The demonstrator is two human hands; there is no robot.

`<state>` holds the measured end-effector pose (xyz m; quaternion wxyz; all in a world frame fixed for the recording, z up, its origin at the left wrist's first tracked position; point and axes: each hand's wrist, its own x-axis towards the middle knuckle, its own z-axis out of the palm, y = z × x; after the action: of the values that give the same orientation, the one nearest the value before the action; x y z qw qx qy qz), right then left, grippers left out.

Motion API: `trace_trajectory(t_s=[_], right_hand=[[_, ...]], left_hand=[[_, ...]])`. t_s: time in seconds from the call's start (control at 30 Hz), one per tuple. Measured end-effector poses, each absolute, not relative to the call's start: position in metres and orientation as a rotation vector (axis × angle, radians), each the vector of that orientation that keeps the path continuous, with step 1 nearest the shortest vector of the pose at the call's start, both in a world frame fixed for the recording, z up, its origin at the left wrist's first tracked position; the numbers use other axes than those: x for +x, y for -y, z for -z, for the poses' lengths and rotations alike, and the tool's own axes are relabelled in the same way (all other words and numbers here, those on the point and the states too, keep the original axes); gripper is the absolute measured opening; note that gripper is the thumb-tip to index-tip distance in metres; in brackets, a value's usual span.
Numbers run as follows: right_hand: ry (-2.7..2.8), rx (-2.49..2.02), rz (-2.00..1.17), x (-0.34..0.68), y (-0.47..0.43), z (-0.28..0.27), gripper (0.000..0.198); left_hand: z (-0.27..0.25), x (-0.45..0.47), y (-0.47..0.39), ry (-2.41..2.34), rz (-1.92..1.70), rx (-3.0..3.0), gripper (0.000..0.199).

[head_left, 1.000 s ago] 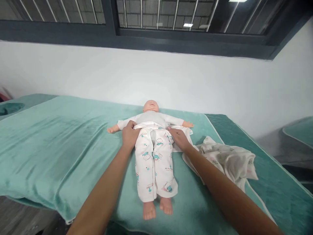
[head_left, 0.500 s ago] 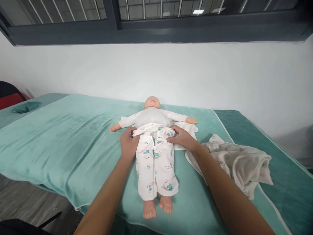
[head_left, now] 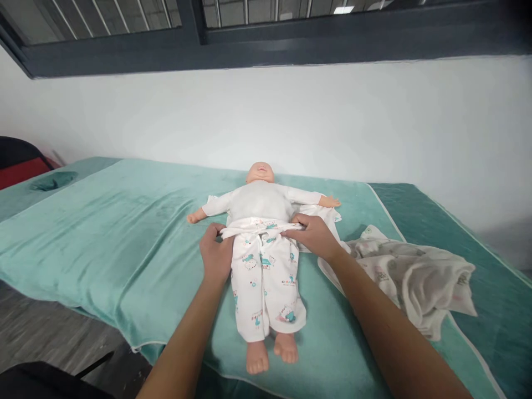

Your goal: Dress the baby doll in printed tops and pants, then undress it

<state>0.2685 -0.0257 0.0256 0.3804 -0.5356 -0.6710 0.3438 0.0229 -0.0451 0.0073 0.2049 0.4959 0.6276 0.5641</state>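
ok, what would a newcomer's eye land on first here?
The doll, face up with arms spread on the green cover. Then the left fingers and right fingers, pinching its printed trousers at either side of the waist. Off to the right lies a crumpled pale cloth.

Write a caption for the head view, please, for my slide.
Left hand and right hand hold the waistband of a doll's printed trousers.

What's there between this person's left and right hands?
In the head view, the waist of the doll lies between the left hand and right hand, with the bunched waistband of its printed trousers running across it.
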Motion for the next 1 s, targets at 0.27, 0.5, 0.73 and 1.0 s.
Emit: trace_trajectory(t_s=[0.27, 0.5, 0.73, 1.0], right_hand=[[1.678, -1.343, -0.957, 0.271, 0.017, -0.018, 0.042], [1.549, -1.392, -0.709, 0.269, 0.002, -0.013, 0.035], [1.519, -1.611, -0.447, 0.265, -0.009, -0.003, 0.034], [1.568, -1.731, -0.229, 0.262, -0.001, 0.000, 0.039]], left_hand=[[-0.009, 0.024, 0.022, -1.441, -1.381, 1.369, 0.042], [-0.012, 0.037, -0.014, -1.320, -1.363, 1.403, 0.040], [-0.004, 0.051, -0.051, -1.370, -1.509, 1.430, 0.035], [-0.008, 0.045, -0.013, -1.389, -1.638, 1.607, 0.008]])
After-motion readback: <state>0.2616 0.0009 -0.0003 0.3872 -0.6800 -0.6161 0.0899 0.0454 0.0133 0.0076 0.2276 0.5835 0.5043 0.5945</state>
